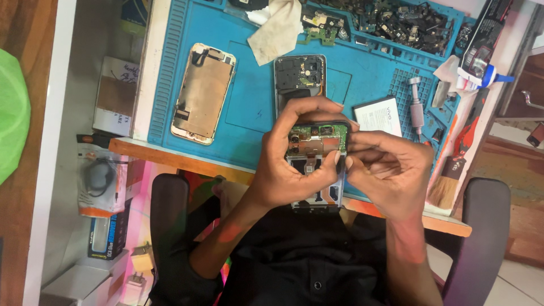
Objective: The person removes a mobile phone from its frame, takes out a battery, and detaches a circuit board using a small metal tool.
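An opened smartphone with its back cover off, showing a green circuit board and copper-coloured shielding (315, 148), is held up above the near edge of the bench, between both hands and over the person's lap. The left hand (289, 164) wraps around the phone's left side, fingers curled over the top edge and the thumb lying across the lower half of the exposed inside. The right hand (388, 170) is closed against the phone's right edge, its fingertips (347, 162) pinched together at the side of the board; whether they hold a small part cannot be told.

Just beyond the hands, on the blue silicone repair mat (249, 107) that covers the bench, lies a second open phone frame with dark inner parts (299, 76). To its left rests a detached gold-backed screen panel (203, 93). A flat white-labelled battery (377, 115) sits to the right, near a grey metal screwdriver handle (416, 103). A crumpled white cloth (277, 28) lies at the mat's far edge, beside compartments filled with small electronic scrap parts (396, 22). A wooden-handled brush (445, 190) rests at the right end of the bench.
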